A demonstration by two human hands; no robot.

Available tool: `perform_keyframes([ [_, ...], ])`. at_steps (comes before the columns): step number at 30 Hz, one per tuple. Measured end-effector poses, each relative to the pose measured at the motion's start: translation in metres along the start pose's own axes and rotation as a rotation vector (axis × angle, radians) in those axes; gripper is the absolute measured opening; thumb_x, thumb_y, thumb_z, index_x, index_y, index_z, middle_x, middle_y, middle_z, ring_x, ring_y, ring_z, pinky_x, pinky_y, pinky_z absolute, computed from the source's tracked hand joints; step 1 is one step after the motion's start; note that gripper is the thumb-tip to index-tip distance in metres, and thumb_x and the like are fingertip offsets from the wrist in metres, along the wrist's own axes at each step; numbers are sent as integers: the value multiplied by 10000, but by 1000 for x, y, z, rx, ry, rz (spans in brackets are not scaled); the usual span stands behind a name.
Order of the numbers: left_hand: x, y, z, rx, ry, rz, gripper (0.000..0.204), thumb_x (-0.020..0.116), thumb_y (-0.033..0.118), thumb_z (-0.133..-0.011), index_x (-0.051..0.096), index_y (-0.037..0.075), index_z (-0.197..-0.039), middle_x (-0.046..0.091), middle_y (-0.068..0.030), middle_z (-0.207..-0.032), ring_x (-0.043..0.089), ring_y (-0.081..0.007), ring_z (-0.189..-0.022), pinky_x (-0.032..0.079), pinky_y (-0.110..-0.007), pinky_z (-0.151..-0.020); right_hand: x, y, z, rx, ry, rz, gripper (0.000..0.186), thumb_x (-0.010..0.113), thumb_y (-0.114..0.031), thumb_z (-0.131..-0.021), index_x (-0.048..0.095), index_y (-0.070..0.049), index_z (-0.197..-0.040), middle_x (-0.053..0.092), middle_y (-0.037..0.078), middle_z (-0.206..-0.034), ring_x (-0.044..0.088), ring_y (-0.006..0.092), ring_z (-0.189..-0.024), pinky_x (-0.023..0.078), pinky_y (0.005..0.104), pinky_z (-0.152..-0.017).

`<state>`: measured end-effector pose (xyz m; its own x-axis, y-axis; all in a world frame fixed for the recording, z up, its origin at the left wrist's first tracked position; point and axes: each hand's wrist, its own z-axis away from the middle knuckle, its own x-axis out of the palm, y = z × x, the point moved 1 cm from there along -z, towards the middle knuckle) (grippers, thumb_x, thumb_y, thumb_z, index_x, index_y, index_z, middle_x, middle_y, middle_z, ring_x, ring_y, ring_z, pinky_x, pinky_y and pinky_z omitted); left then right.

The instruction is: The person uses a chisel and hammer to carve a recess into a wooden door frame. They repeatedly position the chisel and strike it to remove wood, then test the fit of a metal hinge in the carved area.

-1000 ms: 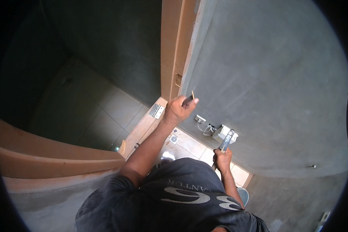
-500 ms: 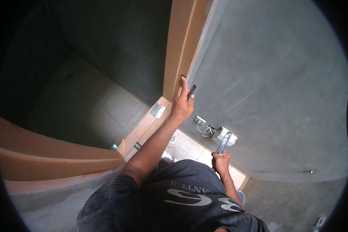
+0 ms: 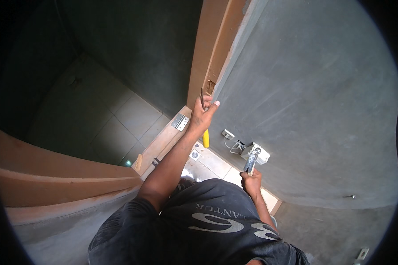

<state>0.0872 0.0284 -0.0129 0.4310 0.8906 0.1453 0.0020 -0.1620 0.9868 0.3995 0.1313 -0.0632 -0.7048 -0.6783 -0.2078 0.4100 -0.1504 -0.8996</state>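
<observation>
My left hand (image 3: 202,113) is closed around a chisel (image 3: 206,138), its yellow handle hanging below the fingers and its dark blade pointing up. The blade is just below and left of a cut recess (image 3: 210,86) in the wooden door frame (image 3: 200,53). Low on the right, my right hand (image 3: 252,183) grips a hammer (image 3: 254,161), its worn metal head raised above the fist. A silver hinge (image 3: 180,122) lies on a pale wooden piece (image 3: 163,148) left of my left forearm, with a small dark metal piece (image 3: 155,162) farther down it.
A grey plastered wall (image 3: 323,88) fills the right, with a socket (image 3: 227,134), loose wires and a white box (image 3: 261,150). Tiled floor (image 3: 208,165) with a drain lies below. A dark tiled room (image 3: 110,123) is on the left, beside a curved wooden jamb (image 3: 62,172).
My left hand has drawn its fingers back from the recess and turned the chisel upright, so the yellow handle now shows. My right hand has shifted slightly, still with the hammer.
</observation>
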Motion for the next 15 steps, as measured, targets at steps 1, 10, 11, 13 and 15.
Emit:
perform_keyframes([
  [1,-2,-3,3,-122,-5,66,308,637,175,-1012,530,77,-1283,559,-6,-968,480,-48,-700,406,-216,-574,-1,0,0,3,-3,14,144,660,22,-839,540,-53,-812,522,8,-565,473,118,-403,363,309,-378],
  [10,-35,10,13,-184,-209,-67,309,558,227,-1070,600,75,-1335,560,4,-870,532,-45,-706,496,-228,-598,3,4,7,34,-10,54,109,661,12,-830,564,-39,-830,539,5,-583,485,108,-426,365,299,-392],
  [11,-38,10,12,-120,-170,-145,306,559,223,-1067,612,63,-1322,592,-29,-888,568,-79,-735,509,-261,-648,4,5,7,34,-16,56,103,660,13,-829,570,-36,-833,540,4,-585,485,108,-428,365,298,-396],
  [13,-45,6,6,11,-95,-300,302,562,216,-1062,635,40,-1295,655,-94,-922,641,-147,-792,534,-327,-747,8,7,8,28,-23,54,90,658,16,-827,583,-33,-836,541,1,-588,485,107,-432,365,296,-404],
  [15,-51,-10,-4,160,-61,-381,310,588,231,-1055,664,63,-1304,638,-35,-899,608,-93,-785,511,-279,-733,12,5,10,7,-29,50,81,657,19,-826,596,-33,-840,542,-3,-591,484,105,-436,364,294,-412],
])
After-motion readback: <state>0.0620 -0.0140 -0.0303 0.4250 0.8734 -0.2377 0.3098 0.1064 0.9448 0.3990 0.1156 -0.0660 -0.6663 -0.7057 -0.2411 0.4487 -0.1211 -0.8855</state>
